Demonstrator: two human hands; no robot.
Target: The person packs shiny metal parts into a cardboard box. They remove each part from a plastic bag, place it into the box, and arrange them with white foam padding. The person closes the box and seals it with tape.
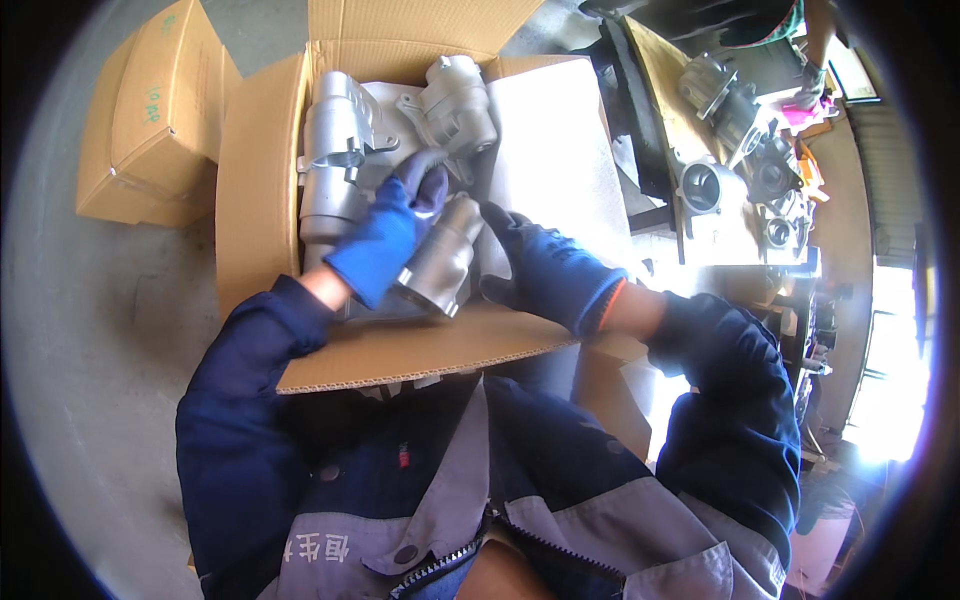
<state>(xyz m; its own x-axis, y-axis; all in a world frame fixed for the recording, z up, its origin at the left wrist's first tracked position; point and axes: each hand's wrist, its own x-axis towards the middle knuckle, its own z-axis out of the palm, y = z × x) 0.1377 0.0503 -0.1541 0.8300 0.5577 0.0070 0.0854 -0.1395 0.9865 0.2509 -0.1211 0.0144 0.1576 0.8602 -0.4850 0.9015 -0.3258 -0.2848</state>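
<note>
In an open cardboard box lie several silver-grey cast metal housings. One tilted cylindrical housing lies between my hands near the box's front flap. My left hand, in a blue glove with dark fingers, is closed at its upper left side, the fingers slightly blurred. On its right, my right hand, gloved alike, has fingers and thumb apart, the fingertips close to the housing's upper end. Farther back stand another housing and a flanged housing, with one more housing at the left wall.
White sheet padding covers the box's right side. A closed cardboard carton stands on the grey floor to the left. At right, a workbench carries more castings. Another person's gloved hand shows at the far right.
</note>
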